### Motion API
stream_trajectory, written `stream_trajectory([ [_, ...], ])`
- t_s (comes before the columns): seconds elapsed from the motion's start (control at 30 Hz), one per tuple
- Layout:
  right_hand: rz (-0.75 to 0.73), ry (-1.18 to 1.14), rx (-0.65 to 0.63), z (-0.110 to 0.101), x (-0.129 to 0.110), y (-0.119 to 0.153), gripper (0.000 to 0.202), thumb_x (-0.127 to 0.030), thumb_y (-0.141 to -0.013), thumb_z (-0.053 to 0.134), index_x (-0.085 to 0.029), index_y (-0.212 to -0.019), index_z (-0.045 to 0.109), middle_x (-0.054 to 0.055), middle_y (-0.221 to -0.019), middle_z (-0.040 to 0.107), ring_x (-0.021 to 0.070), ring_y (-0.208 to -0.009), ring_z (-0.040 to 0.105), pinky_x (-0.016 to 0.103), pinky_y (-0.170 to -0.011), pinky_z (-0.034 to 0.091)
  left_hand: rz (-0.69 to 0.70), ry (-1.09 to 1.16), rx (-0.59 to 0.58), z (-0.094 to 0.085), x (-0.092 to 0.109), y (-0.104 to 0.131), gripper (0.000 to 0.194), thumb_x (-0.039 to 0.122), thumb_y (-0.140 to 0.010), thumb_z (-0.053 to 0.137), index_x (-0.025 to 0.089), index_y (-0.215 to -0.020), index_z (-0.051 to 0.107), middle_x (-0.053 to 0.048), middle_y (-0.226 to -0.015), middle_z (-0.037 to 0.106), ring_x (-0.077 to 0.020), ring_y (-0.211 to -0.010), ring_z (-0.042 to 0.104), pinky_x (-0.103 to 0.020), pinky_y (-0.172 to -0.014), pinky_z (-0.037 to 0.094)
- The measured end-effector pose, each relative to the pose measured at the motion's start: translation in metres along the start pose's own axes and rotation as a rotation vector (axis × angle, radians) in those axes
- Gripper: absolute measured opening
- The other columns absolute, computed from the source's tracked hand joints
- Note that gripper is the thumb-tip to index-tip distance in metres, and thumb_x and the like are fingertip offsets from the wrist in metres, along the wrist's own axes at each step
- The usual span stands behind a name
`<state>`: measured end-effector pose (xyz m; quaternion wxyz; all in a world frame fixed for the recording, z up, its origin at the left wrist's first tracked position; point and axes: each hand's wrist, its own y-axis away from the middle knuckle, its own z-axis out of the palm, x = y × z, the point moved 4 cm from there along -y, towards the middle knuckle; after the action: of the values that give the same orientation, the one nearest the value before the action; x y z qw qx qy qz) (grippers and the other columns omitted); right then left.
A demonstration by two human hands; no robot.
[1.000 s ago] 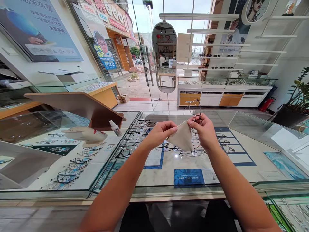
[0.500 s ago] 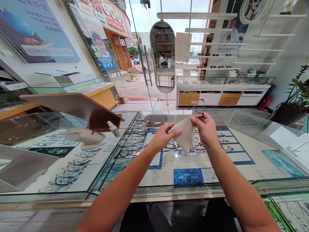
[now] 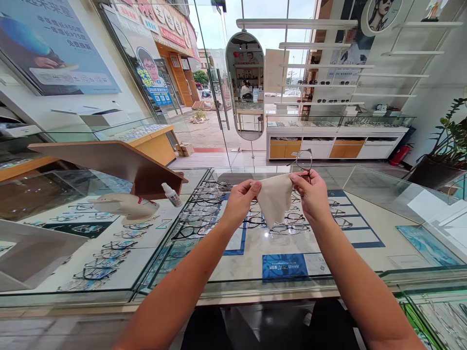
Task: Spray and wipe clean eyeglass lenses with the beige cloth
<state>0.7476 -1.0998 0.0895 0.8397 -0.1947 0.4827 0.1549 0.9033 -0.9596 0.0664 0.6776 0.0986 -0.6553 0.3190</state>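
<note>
Above the glass counter (image 3: pixel 239 287), a pale beige cleaning cloth (image 3: pixel 274 198) hangs between my two hands. My left hand (image 3: pixel 241 194) pinches its upper left corner between thumb and fingers. At the other upper corner, my right hand (image 3: pixel 310 192) grips the cloth and also a pair of thin-framed eyeglasses (image 3: pixel 304 158), whose lens rises above the fingers. Part of the eyeglasses is hidden by that hand. Under the glass, behind the cloth, lie rows of eyeglass frames (image 3: pixel 189 232).
A small white spray bottle (image 3: pixel 171 194) stands left of my hands, beside a brown wooden stand (image 3: pixel 136 167) and a beige curved object (image 3: pixel 127 205). A blue leaflet (image 3: pixel 284 267) lies nearer me. An oval mirror (image 3: pixel 245 87) and a potted plant (image 3: pixel 441 150) are farther off.
My left hand has closed on the cloth's left corner and shifted slightly left, so the cloth is now spread wider. My right hand still holds the eyeglasses and moved a little.
</note>
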Motion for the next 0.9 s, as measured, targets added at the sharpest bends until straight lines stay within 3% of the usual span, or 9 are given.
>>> stream_trajectory([
  [0.2, 0.021, -0.015, 0.008, 0.0, 0.003, 0.0, 0.051, -0.032, -0.055, 0.1, -0.024, -0.084, 0.059, -0.002, -0.085, 0.074, 0.0128, -0.074, 0.056, 0.028, -0.072, 0.045, -0.045, 0.186, 0.036, 0.002, -0.004, 0.0, 0.063, 0.074, -0.078, 0.091, 0.02, -0.08, 0.06, 0.003, -0.077, 0.061, -0.0104, -0.07, 0.055, -0.022, -0.068, 0.053],
  [0.33, 0.022, 0.001, 0.009, 0.0, 0.005, -0.001, 0.05, -0.032, -0.054, 0.099, -0.024, -0.084, 0.059, -0.003, -0.083, 0.073, 0.0122, -0.072, 0.055, 0.028, -0.071, 0.045, -0.134, 0.311, 0.061, 0.005, -0.005, 0.004, 0.068, 0.073, -0.068, 0.099, 0.02, -0.087, 0.061, 0.004, -0.08, 0.061, -0.0091, -0.07, 0.057, -0.018, -0.063, 0.052],
  [0.47, 0.02, -0.004, 0.018, 0.0, 0.005, -0.002, 0.051, -0.032, -0.054, 0.099, -0.025, -0.083, 0.059, -0.003, -0.082, 0.074, 0.0127, -0.072, 0.055, 0.028, -0.071, 0.045, -0.17, 0.267, 0.073, 0.007, -0.006, 0.006, 0.072, 0.08, -0.066, 0.096, 0.021, -0.087, 0.059, 0.004, -0.074, 0.056, -0.0092, -0.062, 0.051, -0.019, -0.052, 0.044],
  [0.6, 0.006, 0.003, 0.001, 0.001, 0.01, -0.001, 0.048, -0.031, -0.058, 0.099, -0.025, -0.084, 0.059, -0.003, -0.084, 0.075, 0.0136, -0.075, 0.059, 0.028, -0.073, 0.047, -0.079, 0.169, 0.172, 0.002, -0.008, 0.006, 0.071, 0.082, -0.074, 0.089, 0.021, -0.081, 0.055, 0.007, -0.067, 0.047, -0.0081, -0.056, 0.04, -0.02, -0.049, 0.036],
  [0.73, -0.036, -0.003, -0.022, 0.002, 0.015, 0.0, 0.044, -0.029, -0.064, 0.097, -0.024, -0.087, 0.06, -0.002, -0.087, 0.075, 0.0142, -0.082, 0.063, 0.029, -0.079, 0.05, -0.046, 0.156, 0.218, -0.001, -0.008, 0.005, 0.071, 0.085, -0.075, 0.087, 0.021, -0.084, 0.058, 0.005, -0.071, 0.053, -0.0101, -0.062, 0.047, -0.021, -0.054, 0.04],
  [0.9, -0.049, -0.005, 0.006, 0.0, 0.013, -0.001, 0.044, -0.029, -0.063, 0.097, -0.023, -0.087, 0.059, -0.002, -0.085, 0.075, 0.0126, -0.077, 0.06, 0.028, -0.075, 0.048, -0.103, 0.212, 0.139, 0.001, -0.008, 0.004, 0.069, 0.083, -0.073, 0.089, 0.019, -0.091, 0.067, 0.001, -0.074, 0.063, -0.0132, -0.065, 0.056, -0.024, -0.058, 0.044],
])
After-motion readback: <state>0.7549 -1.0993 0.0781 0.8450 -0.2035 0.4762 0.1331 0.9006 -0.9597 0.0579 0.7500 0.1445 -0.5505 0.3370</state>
